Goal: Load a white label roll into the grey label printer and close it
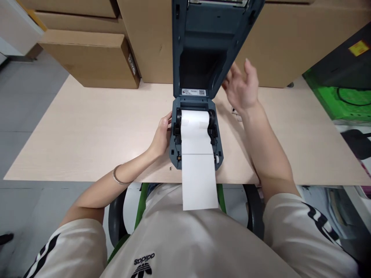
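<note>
A dark blue-grey label printer (pixel 219 148) stands on the table with its lid (pixel 216 36) raised. White label paper (pixel 199 177) runs from a roll inside it, out over the front and past the table edge. My left hand (pixel 162 135) rests against the printer's left side, its fingertips partly hidden behind the body. Beside the raised lid's right side is my right hand (pixel 241 87), palm turned up and fingers spread, some of them partly hidden by the lid. Nothing shows in its palm.
Large cardboard boxes (pixel 150 46) line the back of the light wooden table (pixel 95 131). A smaller carton (pixel 89 58) stands at the back left. Small items (pixel 237 114) lie beneath my right wrist. A green crate (pixel 333 98) is at the right.
</note>
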`<state>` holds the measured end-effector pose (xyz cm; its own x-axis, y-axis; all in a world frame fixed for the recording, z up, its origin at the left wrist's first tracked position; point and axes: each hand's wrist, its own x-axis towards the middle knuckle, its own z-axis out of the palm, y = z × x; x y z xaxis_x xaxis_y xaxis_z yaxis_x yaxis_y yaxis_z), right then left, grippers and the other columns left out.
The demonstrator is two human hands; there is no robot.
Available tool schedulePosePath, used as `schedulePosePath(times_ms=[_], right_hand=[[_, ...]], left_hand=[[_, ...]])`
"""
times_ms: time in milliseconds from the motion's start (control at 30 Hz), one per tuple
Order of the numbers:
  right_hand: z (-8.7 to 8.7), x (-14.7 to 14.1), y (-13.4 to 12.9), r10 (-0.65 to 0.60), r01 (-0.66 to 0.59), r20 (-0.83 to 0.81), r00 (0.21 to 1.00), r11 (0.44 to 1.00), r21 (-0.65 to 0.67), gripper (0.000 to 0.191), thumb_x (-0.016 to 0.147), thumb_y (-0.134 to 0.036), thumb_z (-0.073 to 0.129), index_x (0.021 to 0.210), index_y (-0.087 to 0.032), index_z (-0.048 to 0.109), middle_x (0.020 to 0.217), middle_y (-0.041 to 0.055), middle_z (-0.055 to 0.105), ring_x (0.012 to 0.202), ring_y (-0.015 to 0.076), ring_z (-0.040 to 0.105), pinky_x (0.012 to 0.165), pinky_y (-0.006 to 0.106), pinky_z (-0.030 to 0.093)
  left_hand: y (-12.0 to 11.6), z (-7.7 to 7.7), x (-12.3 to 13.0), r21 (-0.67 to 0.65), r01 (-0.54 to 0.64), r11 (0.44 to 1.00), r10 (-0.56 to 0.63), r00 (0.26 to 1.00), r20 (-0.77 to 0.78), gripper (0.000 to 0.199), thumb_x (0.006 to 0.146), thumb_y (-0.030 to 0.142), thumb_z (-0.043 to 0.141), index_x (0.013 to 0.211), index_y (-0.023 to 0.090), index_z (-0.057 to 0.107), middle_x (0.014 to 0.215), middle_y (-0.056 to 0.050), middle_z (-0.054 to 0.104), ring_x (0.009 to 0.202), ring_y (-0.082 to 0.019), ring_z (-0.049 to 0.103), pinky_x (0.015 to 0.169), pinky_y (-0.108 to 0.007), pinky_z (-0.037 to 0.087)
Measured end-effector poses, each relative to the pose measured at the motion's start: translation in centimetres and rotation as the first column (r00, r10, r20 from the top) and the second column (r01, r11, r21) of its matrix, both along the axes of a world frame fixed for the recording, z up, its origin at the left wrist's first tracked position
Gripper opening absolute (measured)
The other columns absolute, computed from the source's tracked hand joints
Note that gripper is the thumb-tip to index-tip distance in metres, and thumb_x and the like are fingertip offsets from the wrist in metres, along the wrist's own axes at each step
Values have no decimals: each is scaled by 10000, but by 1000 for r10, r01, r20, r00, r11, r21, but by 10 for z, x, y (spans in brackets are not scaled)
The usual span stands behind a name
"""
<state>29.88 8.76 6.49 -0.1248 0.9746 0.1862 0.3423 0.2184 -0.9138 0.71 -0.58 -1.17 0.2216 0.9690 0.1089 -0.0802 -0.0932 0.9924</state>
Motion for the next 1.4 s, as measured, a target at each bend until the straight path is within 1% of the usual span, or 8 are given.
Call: schedulePosePath(times_ms=[167, 400, 567, 700, 833, 1000, 1100, 1400], right_hand=[[-7, -4, -3, 47, -55, -208, 977, 998, -37, 984, 858, -1010, 262, 1583, -431, 593, 1604, -15, 683, 1646, 341, 507, 1443, 520, 334], [16, -2, -14, 70, -60, -135, 988, 995, 78, 1021, 836, -1084, 211, 1460, -442, 701, 1457, 2, 773, 1665, 386, 480, 1403, 592, 408], [36, -1, -40, 313, -317, 66, 947, 948, 43, 908, 864, -989, 623, 1473, -326, 738, 1761, 40, 563, 1725, 418, 382, 1464, 610, 270], [42, 7, -50, 491, -507, 374, 786, 860, -64, 1422, 586, -896, 977, 1779, -313, 469, 1934, 44, 247, 1813, 460, 61, 1484, 642, 68], [37, 12, -51, 512, -554, 502, 697, 829, -76, 1508, 583, -919, 968, 1845, -429, 302, 1951, -15, 152, 1804, 499, 10, 1455, 706, 65], [31, 8, -58, 513, -585, 558, 652, 809, -61, 1495, 637, -994, 879, 1860, -378, 280, 1958, 43, 107, 1785, 565, 2, 1417, 787, 33], [32, 4, -63, 503, -567, 562, 657, 821, -71, 1497, 606, -989, 899, 1848, -393, 314, 1956, 34, 113, 1780, 579, 0, 1413, 802, 18], [42, 6, -66, 521, -545, 553, 650, 827, -138, 1472, 611, -862, 996, 1844, -420, 325, 1965, 15, 51, 1791, 542, -52, 1429, 776, 34]], left_hand=[[0, 1, -2, -13, 22, 1000, -22, 1000, 8, 906, 1030, 947, 301, 1547, 327, 711, 1563, -59, 764, 1524, -405, 634, 1255, -579, 524], [1, 1, -2, -76, 66, 995, -57, 993, 106, 977, 1022, 955, 243, 1527, 267, 718, 1566, -101, 758, 1627, -430, 556, 1300, -603, 498], [3, -6, -2, -122, -20, 992, 41, 984, 173, 935, 1025, 963, 318, 1579, 279, 634, 1648, -107, 697, 1624, -416, 570, 1359, -618, 444], [-2, -6, -4, -130, 28, 991, 4, 971, 240, 860, 1023, 932, 435, 1619, 326, 567, 1702, -82, 654, 1638, -403, 565, 1375, -634, 428], [-4, -8, -5, -93, 64, 994, -40, 970, 241, 859, 1002, 939, 485, 1648, 374, 525, 1754, -62, 599, 1691, -404, 500, 1407, -651, 383], [0, -17, -6, -14, 127, 992, -122, 974, 192, 885, 954, 940, 598, 1679, 452, 456, 1840, -12, 483, 1776, -385, 355, 1453, -628, 313], [-1, -17, -6, 14, 114, 993, -114, 981, 157, 907, 924, 895, 708, 1664, 430, 467, 1865, -29, 437, 1783, -369, 340, 1462, -585, 314], [-6, -5, -4, -5, 99, 995, -98, 989, 107, 913, 945, 903, 660, 1683, 400, 471, 1889, -47, 397, 1779, -357, 344, 1455, -555, 321]])
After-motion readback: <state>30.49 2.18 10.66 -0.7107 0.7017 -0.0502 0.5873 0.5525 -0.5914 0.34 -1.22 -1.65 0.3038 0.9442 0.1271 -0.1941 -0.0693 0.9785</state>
